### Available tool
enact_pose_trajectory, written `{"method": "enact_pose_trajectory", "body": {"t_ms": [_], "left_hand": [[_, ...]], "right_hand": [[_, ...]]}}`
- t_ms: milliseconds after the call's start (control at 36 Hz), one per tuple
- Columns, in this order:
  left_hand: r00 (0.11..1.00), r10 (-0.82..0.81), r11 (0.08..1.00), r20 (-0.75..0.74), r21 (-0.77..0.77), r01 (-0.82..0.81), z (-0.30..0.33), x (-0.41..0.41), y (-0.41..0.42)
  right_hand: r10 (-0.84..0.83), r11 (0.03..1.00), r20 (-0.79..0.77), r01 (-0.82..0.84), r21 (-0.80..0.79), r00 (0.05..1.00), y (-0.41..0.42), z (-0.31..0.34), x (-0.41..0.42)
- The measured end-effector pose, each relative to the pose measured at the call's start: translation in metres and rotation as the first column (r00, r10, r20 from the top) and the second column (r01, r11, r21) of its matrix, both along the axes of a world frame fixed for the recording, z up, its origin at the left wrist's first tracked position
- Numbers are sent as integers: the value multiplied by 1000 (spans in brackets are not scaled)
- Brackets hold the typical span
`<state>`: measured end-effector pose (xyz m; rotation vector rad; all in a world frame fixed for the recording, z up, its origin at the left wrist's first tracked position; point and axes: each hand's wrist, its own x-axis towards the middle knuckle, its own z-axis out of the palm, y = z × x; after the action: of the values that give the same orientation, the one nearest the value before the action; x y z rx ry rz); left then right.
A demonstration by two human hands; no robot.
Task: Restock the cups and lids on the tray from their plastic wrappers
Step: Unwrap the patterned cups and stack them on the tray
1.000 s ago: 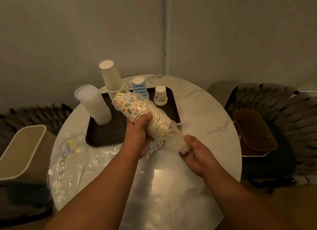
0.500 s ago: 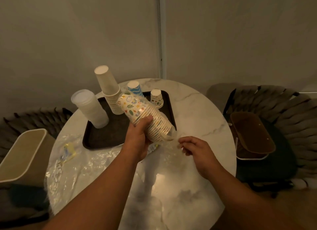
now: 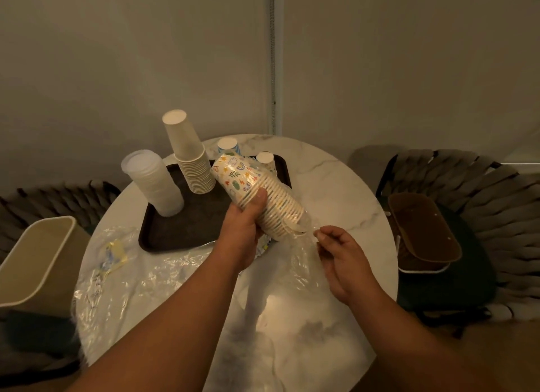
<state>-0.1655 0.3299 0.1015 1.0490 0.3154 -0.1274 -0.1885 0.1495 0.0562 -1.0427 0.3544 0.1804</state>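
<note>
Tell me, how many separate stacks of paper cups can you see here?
4. A tall plain stack on the tray; a blue-striped one and a small patterned one at its far edge, both partly hidden; a wrapped patterned stack gripped in the left hand.

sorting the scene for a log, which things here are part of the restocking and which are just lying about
Part of the job:
printed cups, held by the left hand
wrapper, pinched by the right hand
tray
plain cups
lids

Lying about:
bin
spent wrap
basket
</note>
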Motion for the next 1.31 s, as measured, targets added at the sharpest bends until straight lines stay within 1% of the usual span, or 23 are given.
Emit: {"method": "enact_pose_trajectory", "body": {"t_ms": [56, 111, 167, 222, 306, 389, 417, 472, 528, 583, 639, 667, 750, 833, 917, 972, 1000, 1056, 1139, 1194, 1222, 1250, 1306], "left_hand": [[1000, -7, 1000, 5, 16, 7, 0, 0, -1], [1000, -8, 1000, 9, 28, 8, 1, -1, -2], [1000, -10, 1000, 9, 26, 10, 2, 0, -2], [1000, -8, 1000, 15, 21, 7, 4, 0, 0], [1000, 23, 999, 14, 23, -23, 4, 1, 4], [997, 76, 997, -17, -8, -77, 4, 1, 6], [995, 92, 995, -26, -23, -93, 3, 1, 6], [993, 116, 992, -32, -45, -117, 3, 2, 6], [991, 131, 989, -30, -66, -133, 3, 3, 4], [990, 135, 987, -34, -85, -137, 2, 2, 1], [990, 139, 986, -37, -86, -142, 1, 2, -1], [989, 143, 986, -36, -79, -145, 1, 2, -1], [987, 159, 986, -26, -50, -160, 1, 1, -1], [984, 178, 983, -28, -45, -179, 2, 0, 0], [984, 176, 984, -31, -26, -177, 2, 0, -1], [984, 173, 984, -36, -31, -174, 1, -1, -3], [984, 171, 984, -38, -37, -173, 1, -1, -4], [984, 172, 983, -46, -51, -175, 2, -2, -7], [985, 167, 983, -41, -66, -169, 4, -2, -12], [986, 162, 983, -33, -79, -164, 5, -3, -13], [986, 165, 982, -31, -86, -167, 6, -3, -13], [985, 170, 981, -30, -92, -172, 7, -3, -12], [983, 182, 978, -28, -97, -184, 7, -2, -12]], "right_hand": [[142, 990, 10, -142, 17, 990, -4, 5, 2], [353, 927, 17, -348, -137, 935, -5, 10, 3], [434, 870, 16, -414, -270, 901, -4, 13, 2], [333, 923, 52, -315, -219, 941, -6, 16, 5], [110, 993, 28, -111, 29, 994, -21, 18, 12], [-12, 944, -68, 33, 329, 998, -37, 13, 13], [-34, 919, -105, 72, 388, 994, -40, 8, 13], [-19, 926, -182, 86, 368, 983, -39, -4, 11], [50, 984, -241, -6, 180, 969, -33, -18, 7], [136, 989, -257, -146, -19, 957, -24, -25, 0], [186, 974, -232, -210, -82, 955, -16, -23, -5], [191, 977, -213, -206, -53, 958, -15, -21, -5], [145, 979, -240, -105, 175, 960, -13, -15, -4], [103, 952, -250, -22, 307, 963, -13, -11, -5], [140, 920, -139, -77, 383, 980, -9, -6, -6], [177, 915, -72, -137, 380, 982, -5, -7, -4], [184, 928, -47, -158, 338, 982, -2, -7, -3], [221, 961, -24, -213, 175, 975, 2, -5, 0], [304, 943, -92, -313, -113, 948, 11, -1, 5], [331, 883, -138, -359, -302, 933, 12, -9, 10], [370, 830, -132, -392, -397, 919, 10, -12, 10], [417, 755, -138, -427, -498, 898, 8, -16, 9], [522, 620, -161, -502, -603, 837, 3, -20, 4]]}}
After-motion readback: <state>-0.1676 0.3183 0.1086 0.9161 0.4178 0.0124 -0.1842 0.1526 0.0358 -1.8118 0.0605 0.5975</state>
